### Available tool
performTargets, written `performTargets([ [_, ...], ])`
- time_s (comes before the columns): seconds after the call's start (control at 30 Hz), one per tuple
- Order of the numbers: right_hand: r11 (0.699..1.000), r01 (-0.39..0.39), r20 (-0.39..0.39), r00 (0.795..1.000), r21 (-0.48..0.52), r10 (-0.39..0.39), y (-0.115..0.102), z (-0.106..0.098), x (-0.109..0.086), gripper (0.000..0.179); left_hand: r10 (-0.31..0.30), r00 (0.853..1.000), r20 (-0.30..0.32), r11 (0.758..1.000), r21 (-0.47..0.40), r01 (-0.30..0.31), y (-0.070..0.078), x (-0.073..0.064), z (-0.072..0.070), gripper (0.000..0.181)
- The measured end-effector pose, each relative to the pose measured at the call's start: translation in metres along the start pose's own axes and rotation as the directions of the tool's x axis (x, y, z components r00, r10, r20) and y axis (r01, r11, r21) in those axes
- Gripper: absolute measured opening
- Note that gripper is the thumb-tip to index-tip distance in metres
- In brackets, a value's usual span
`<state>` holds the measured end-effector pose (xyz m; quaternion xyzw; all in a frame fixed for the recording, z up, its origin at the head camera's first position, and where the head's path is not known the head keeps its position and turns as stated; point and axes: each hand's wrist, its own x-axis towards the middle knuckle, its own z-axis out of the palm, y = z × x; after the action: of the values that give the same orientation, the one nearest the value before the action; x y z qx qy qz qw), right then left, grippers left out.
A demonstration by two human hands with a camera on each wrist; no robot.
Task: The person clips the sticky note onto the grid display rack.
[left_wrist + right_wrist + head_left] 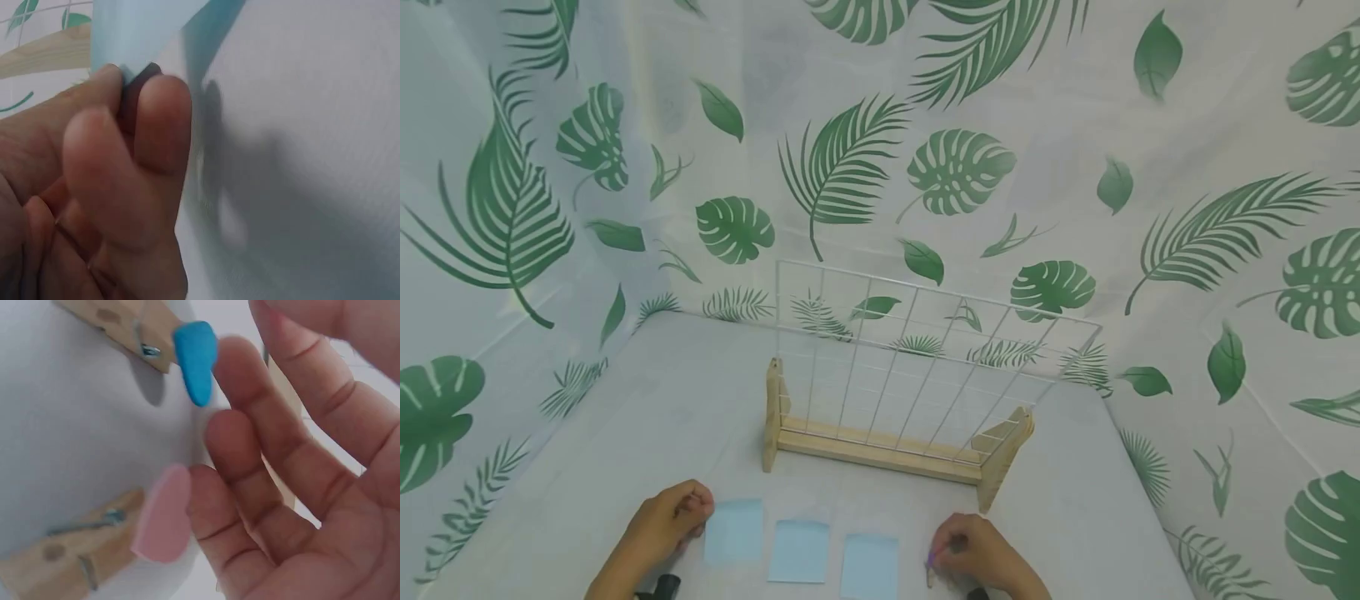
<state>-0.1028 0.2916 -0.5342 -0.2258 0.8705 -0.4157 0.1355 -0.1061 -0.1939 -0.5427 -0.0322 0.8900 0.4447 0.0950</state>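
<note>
1. The left hand (662,521) pinches the corner of the leftmost blue sticky note (734,530); lifting it slowly should keep it from creasing.
2. The right hand (977,550), fingers loosely spread and holding nothing, touches the pink-heart clothespin (94,540); the blue-tipped clothespin (156,334) lies just beyond.
3. The wire grid rack (917,367) stands behind three notes.

I see a table (625,433) covered with white cloth. On it stands a wooden stand (880,446) that holds a white wire grid (925,358) upright. In front of it three light blue paper notes (799,550) lie in a row, the left one lifted at one corner. Two wooden clothespins lie on the cloth, one with a blue heart (195,360), one with a pink heart (164,515).
</note>
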Motion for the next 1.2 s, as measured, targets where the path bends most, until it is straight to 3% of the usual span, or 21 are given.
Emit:
performTargets([
  [0.43, 0.973, -0.051, 0.047, 0.998, 0.223, 0.041, -0.004, -0.01, 0.001, 0.007, -0.005, 0.999, 0.037, 0.989, -0.146, 0.01, 0.0, 0.004, -0.012, 0.011],
  [0.73, 0.963, 0.073, -0.058, 0.997, 0.26, -0.059, -0.01, -0.017, 0.005, 0.007, 0.022, 1.0, 0.017, 0.976, -0.219, -0.018, 0.012, 0.005, -0.015, 0.021],
  [1.07, 0.952, 0.075, -0.094, 0.994, 0.296, -0.049, -0.026, -0.025, 0.007, 0.009, 0.113, 0.993, 0.036, 0.965, -0.241, -0.101, 0.022, 0.008, -0.018, 0.023],
  [1.2, 0.954, 0.143, -0.128, 0.985, 0.264, -0.112, -0.033, -0.026, 0.008, 0.007, 0.124, 0.991, 0.047, 0.962, -0.25, -0.109, 0.027, 0.008, -0.021, 0.02],
])
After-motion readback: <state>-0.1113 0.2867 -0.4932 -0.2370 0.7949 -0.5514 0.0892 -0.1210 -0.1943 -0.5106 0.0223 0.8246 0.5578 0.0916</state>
